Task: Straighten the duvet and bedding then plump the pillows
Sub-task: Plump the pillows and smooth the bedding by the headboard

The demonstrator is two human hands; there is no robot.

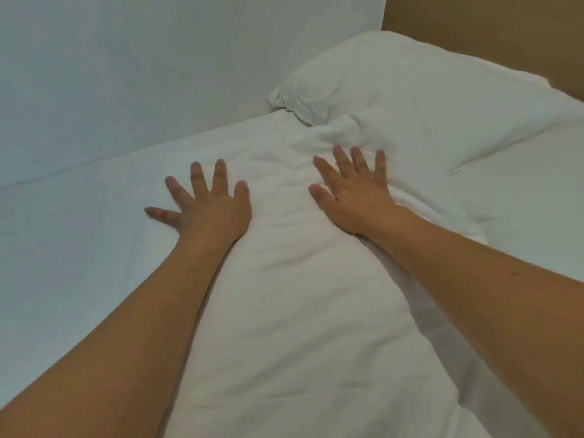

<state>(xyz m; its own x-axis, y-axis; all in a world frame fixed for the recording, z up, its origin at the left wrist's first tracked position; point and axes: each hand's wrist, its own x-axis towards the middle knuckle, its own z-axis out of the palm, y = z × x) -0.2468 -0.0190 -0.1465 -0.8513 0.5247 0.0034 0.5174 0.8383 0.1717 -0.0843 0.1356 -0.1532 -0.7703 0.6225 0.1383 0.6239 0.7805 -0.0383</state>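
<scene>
A white duvet (284,279) lies bunched in a long ridge down the middle of the bed, running from the bottom of the view up to the pillow. My left hand (208,207) presses flat on the duvet's left side, fingers spread. Flat on the ridge's upper right part rests my right hand (350,194), its fingers also apart. Neither hand holds anything. A white pillow (410,90) lies at the head of the bed, and its near edge touches the crumpled top of the duvet. A white sheet (531,191) shows to the right.
A pale wall (142,64) runs along the bed's left side, right against the mattress. A tan headboard (489,30) stands behind the pillow at the top right. Smooth white bedding (63,241) lies to the left of my left arm.
</scene>
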